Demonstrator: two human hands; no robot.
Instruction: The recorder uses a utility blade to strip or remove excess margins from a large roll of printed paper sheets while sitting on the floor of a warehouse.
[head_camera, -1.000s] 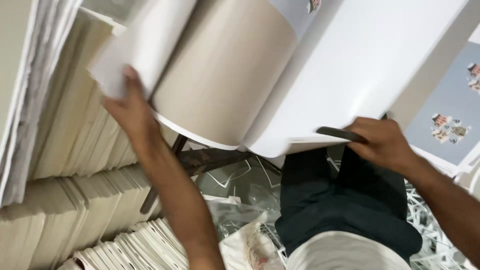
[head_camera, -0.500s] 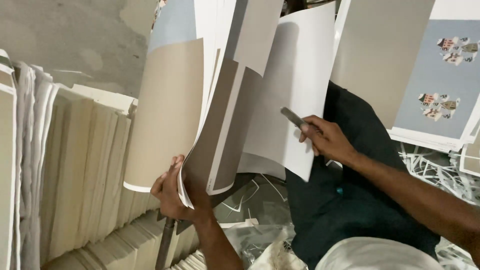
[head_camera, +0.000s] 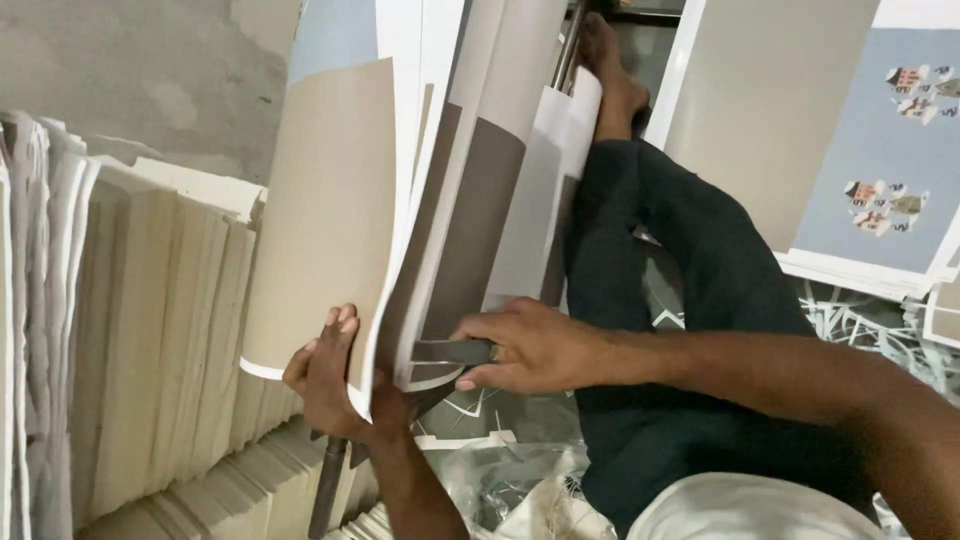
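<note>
While stacks of paper (head_camera: 150, 350) stand at the left, the left hand (head_camera: 335, 385) pinches the bottom edge of large printed sheets (head_camera: 330, 220), and the right hand (head_camera: 530, 350), just beside, grips a dark flat tool (head_camera: 450, 351) against them.

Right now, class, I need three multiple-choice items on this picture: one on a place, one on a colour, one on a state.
1. Where is the stack of cut sheets?
A. left of the hands
B. on the person's leg
C. above the foot

2. What colour is the big panel on the sheet the left hand grips?
A. red
B. beige
C. green

3. The flat dark tool is:
A. lying on the floor
B. held in the right hand
C. out of sight

Key: 1 A, it fills the left side. 2 B, tan panel. 3 B, fingers wrap it.
</note>
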